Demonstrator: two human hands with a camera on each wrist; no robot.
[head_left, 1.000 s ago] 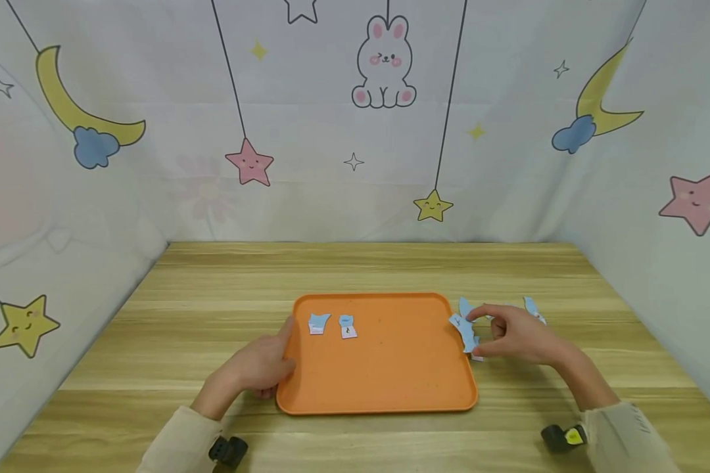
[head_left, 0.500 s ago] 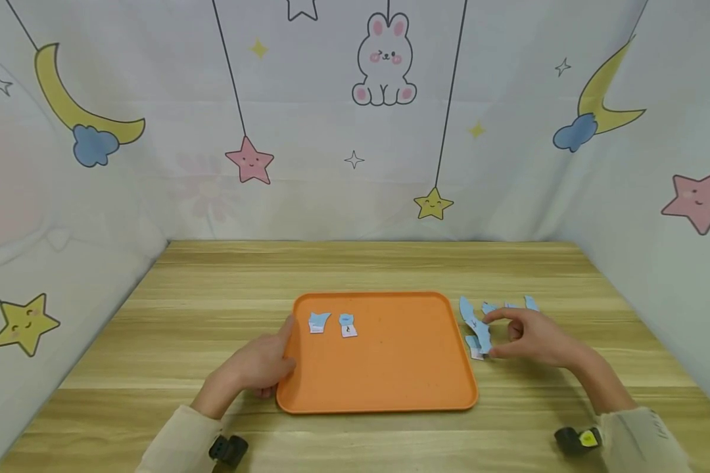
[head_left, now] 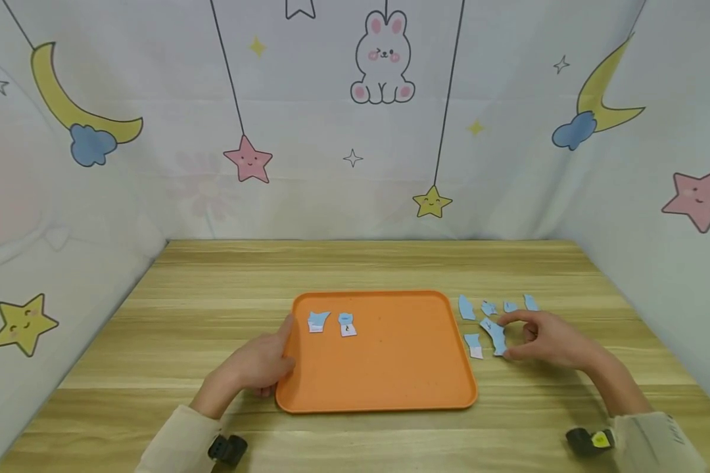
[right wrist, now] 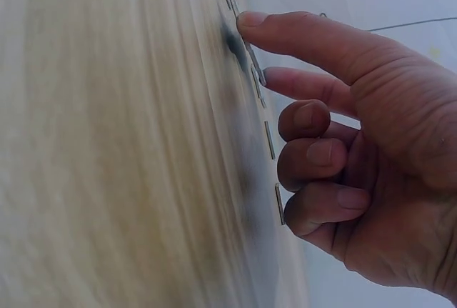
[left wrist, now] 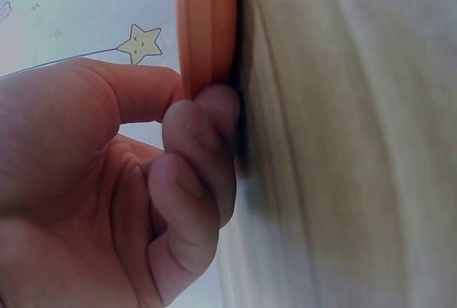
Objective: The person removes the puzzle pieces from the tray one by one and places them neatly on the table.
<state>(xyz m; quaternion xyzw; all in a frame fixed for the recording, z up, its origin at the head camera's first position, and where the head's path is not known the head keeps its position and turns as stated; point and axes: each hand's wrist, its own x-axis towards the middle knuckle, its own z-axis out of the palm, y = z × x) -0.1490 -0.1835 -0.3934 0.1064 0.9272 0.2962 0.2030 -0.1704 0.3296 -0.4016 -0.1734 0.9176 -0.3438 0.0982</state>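
Observation:
My left hand (head_left: 260, 361) grips the left edge of an orange tray (head_left: 390, 374); in the left wrist view its curled fingers (left wrist: 189, 190) meet the tray rim (left wrist: 207, 29). Beyond the tray's right side, my right hand (head_left: 553, 338) pinches a long, wavy light-blue puzzle piece (head_left: 495, 336) by its ends, between thumb and index finger. The right wrist view shows this piece edge-on, close to the tabletop, with the other fingers (right wrist: 314, 158) curled in. Two blue-and-white pieces, one on the left (head_left: 317, 322) and another beside it (head_left: 347, 324), lie apart on the tray.
Right of the tray, a blue-and-white piece (head_left: 474, 345) and several blue pieces, among them a curved one (head_left: 466, 307) and a far-right one (head_left: 530, 302), lie on the wooden table (head_left: 225, 276). A patterned curtain (head_left: 331, 197) stands behind the table.
My right hand has moved right with the long blue piece, from over the tray's right rim to beside the loose pieces, which now show more. The left hand stays on the tray.

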